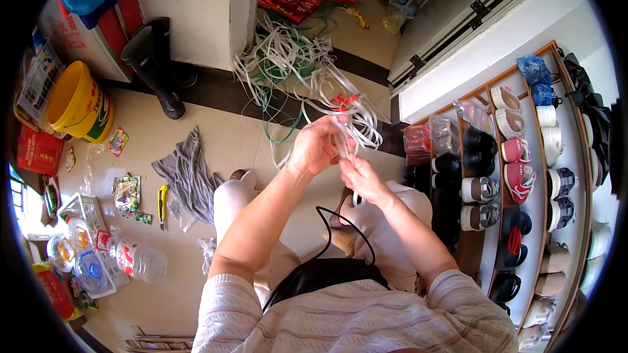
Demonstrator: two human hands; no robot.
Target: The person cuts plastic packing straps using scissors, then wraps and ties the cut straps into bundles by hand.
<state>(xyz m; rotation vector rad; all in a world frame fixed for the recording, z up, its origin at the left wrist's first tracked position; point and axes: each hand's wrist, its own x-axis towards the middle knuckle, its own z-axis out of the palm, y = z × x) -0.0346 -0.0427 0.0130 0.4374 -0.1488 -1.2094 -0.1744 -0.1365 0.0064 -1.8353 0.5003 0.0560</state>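
Note:
White plastic strapping (363,121) hangs in loops from my two hands, with a red tie (344,101) around it just beyond my fingers. My left hand (316,146) is closed on the white strapping. Close beside it, to the right and slightly lower, my right hand (364,178) pinches the strapping too, and a short white end shows below its fingers. On the floor past my hands lies a tangled heap of white and green strapping (281,52). Part of the loops overlaps this heap, so I cannot tell where one ends and the other begins.
A shoe rack (470,248) full of shoes stands at the right. Left on the floor are a grey cloth (190,176), a yellow cutter (162,206), a yellow bucket (78,101), plastic bottles (134,258) and black boots (154,65). Red bags (291,1) lie beyond the doorway.

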